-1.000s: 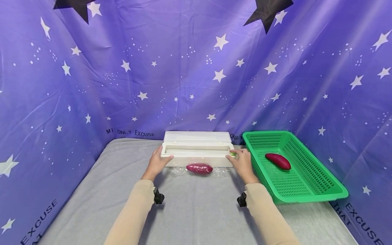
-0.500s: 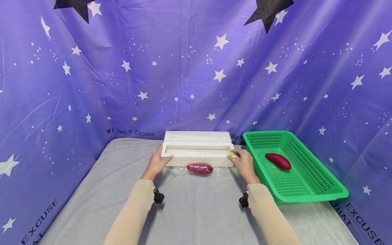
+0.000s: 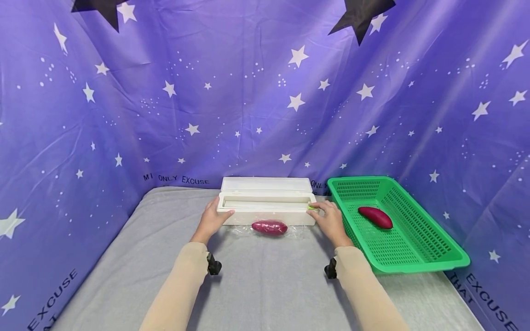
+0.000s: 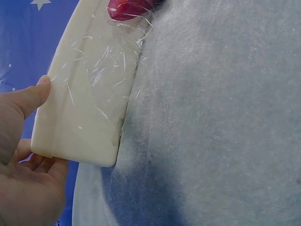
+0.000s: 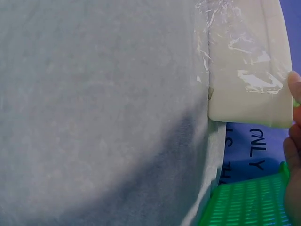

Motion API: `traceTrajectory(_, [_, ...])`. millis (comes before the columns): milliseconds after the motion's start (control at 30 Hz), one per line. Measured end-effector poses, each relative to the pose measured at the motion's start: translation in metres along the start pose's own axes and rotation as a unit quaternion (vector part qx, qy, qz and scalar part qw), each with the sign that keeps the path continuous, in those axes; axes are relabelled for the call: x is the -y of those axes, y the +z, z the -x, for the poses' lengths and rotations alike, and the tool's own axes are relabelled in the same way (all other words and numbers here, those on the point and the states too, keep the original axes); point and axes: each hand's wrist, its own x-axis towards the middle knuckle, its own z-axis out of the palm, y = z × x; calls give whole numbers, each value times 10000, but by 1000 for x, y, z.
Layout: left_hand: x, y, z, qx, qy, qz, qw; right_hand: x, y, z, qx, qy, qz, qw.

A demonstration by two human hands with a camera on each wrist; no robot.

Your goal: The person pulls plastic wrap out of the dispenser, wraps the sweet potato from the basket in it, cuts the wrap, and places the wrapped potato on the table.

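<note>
A white cling film dispenser [image 3: 267, 216] stands at the back of the cloth-covered table, its lid [image 3: 267, 185] raised and a pale roll inside. My left hand [image 3: 210, 220] grips its left end, thumb on the front edge and fingers behind, as the left wrist view shows. At the right end, the thumb and index finger of my right hand [image 3: 330, 223] pinch a small green slide cutter [image 3: 312, 207], partly hidden by the fingers. Against the dispenser's front lies a purple-red sweet potato [image 3: 269, 227] under clear cling film [image 4: 106, 70], which spreads over the front face.
A green plastic basket [image 3: 418, 266] stands to the right, close to my right hand. Inside it lies another purple-red sweet potato [image 3: 375, 217]. A purple star-patterned curtain [image 3: 248, 115] hangs behind and at both sides. Grey cloth [image 3: 265, 285] covers the table.
My right hand has shifted very slightly right, and its fingers sit a little differently at the green slide cutter. The left hand, dispenser and sweet potatoes look unmoved.
</note>
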Motion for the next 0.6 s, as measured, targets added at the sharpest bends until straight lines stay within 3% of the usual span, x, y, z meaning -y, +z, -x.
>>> traceTrajectory(333, [-2, -1, 2, -2, 20, -23, 10000, -5, 0, -1, 328, -458, -393, 9976])
traceTrajectory(600, [-2, -2, 1, 2, 43, -36, 10000, -7, -1, -2, 539, -481, -538, 9959])
